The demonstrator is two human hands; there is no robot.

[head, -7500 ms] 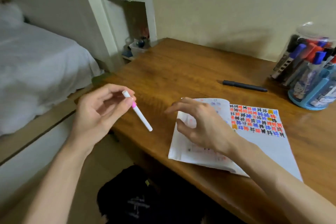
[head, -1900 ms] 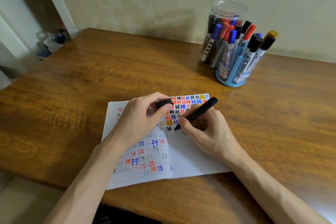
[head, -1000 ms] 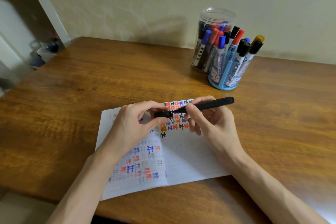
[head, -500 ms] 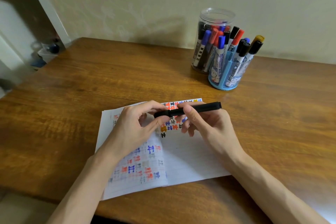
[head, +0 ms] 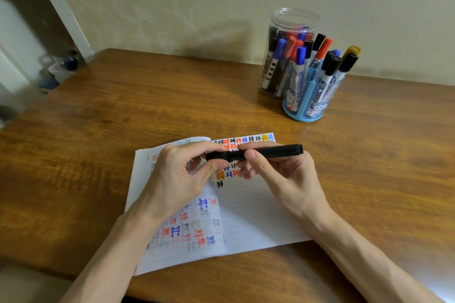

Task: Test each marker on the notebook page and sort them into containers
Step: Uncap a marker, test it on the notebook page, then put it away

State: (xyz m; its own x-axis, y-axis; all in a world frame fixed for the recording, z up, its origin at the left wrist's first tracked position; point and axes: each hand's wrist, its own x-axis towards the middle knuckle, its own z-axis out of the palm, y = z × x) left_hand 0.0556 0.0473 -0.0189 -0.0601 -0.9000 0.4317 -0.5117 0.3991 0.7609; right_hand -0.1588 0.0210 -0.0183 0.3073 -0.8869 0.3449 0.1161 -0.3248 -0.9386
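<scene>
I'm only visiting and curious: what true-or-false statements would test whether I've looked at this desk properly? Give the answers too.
1. The left hand and the right hand both hold the black marker. True.
2. The notebook is closed. False: it lies open on the table.
3. The clear jar is empty. False: it holds markers.
4. The blue holder stands nearer the person than the clear jar. True.

The notebook (head: 258, 216) lay on the counter (head: 98, 142) near its front edge. Behind it to the right, the marker holder (head: 305, 117) stood just before the jar (head: 294, 19).
</scene>
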